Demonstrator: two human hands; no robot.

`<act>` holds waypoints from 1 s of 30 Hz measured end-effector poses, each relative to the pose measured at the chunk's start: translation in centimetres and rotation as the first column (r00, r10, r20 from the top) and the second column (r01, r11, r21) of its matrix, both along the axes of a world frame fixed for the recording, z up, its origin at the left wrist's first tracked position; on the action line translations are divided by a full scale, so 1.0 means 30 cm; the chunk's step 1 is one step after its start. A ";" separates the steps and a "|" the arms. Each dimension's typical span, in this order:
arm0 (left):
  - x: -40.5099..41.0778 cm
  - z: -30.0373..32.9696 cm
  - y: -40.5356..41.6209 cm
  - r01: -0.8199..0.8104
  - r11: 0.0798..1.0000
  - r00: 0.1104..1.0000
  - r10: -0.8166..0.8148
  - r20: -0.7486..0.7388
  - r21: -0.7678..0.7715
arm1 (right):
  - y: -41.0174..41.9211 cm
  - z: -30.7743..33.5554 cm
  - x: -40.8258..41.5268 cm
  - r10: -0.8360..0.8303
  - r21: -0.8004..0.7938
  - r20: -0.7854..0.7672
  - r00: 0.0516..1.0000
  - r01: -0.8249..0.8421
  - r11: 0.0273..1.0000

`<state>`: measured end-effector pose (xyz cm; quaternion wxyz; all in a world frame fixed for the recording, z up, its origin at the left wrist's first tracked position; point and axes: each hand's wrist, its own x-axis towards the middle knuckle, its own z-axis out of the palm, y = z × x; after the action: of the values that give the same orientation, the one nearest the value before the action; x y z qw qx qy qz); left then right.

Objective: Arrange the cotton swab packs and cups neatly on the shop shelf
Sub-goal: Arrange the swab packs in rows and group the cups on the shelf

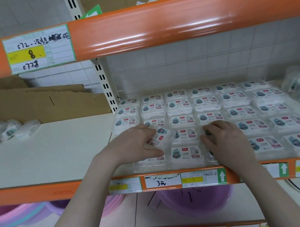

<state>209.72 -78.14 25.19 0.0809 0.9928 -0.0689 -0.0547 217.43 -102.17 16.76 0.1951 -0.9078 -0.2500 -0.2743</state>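
White shelf (54, 156) with orange front edge, cotton swab packs (210, 118) in rows at 3 o'clock, loose packs (2, 131) at 9 o'clock

The cotton swab packs (187, 154) are cased in clear, glossy plastic with printed paper labels. The shelf (49, 147) is finished matt and smooth, its orange edge strip (170, 19) glossy; brown cardboard (27, 104) looks matt.

We note an orange front edge (151, 21) on each shelf and a cream shelf board (44, 152). The cotton swab packs (187, 153) are clear with white labels bearing teal figures and red marks. Price tags (38, 49) are white, green-bordered, with yellow bands. The basins (195, 200) below are purple and pink.
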 end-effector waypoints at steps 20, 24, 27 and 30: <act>0.027 0.020 0.015 0.064 0.991 0.998 -0.061 -0.034 0.113 | 0.001 0.001 -0.003 0.014 0.005 0.013 1.000 -0.014 1.000; 0.005 0.011 0.014 0.004 0.985 0.998 -0.015 0.067 0.174 | 0.001 0.001 -0.002 0.016 0.008 0.012 1.000 -0.017 1.000; -0.002 -0.019 0.009 -0.013 0.992 0.980 -0.013 0.199 0.128 | 0.002 0.002 -0.002 0.017 0.005 0.011 1.000 -0.017 1.000; -0.011 -0.048 -0.004 0.050 0.998 0.962 -0.055 0.268 0.023 | 0.002 0.002 -0.001 0.016 0.006 0.016 1.000 -0.016 1.000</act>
<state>209.40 -78.25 23.75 0.0615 0.9895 -0.1051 0.0778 217.39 -102.12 16.82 0.1983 -0.9030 -0.2579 -0.2807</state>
